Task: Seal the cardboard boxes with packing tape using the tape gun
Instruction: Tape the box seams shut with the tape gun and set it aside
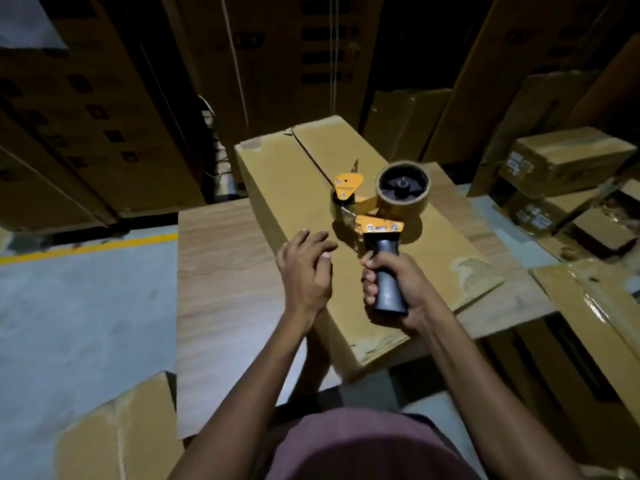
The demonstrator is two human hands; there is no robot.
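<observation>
The cardboard box point(294, 188) lies on the tabletop point(221, 271), its centre seam untaped at the far end. The right hand point(391, 282) grips the tape gun point(374, 202) handle above it; the left hand point(304, 268) hovers relaxed, holding nothing. Unpressed flaps could shift, so tape may wander off the seam.

Matt cardboard box point(298, 188), wood-grain table point(221, 271), seemingly orange metal tape gun point(377, 206).

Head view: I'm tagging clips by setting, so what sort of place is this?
Likely a warehouse: tall stacked cartons line the back, a yellow floor line marks the concrete, and the right hand holds a tape gun.
</observation>
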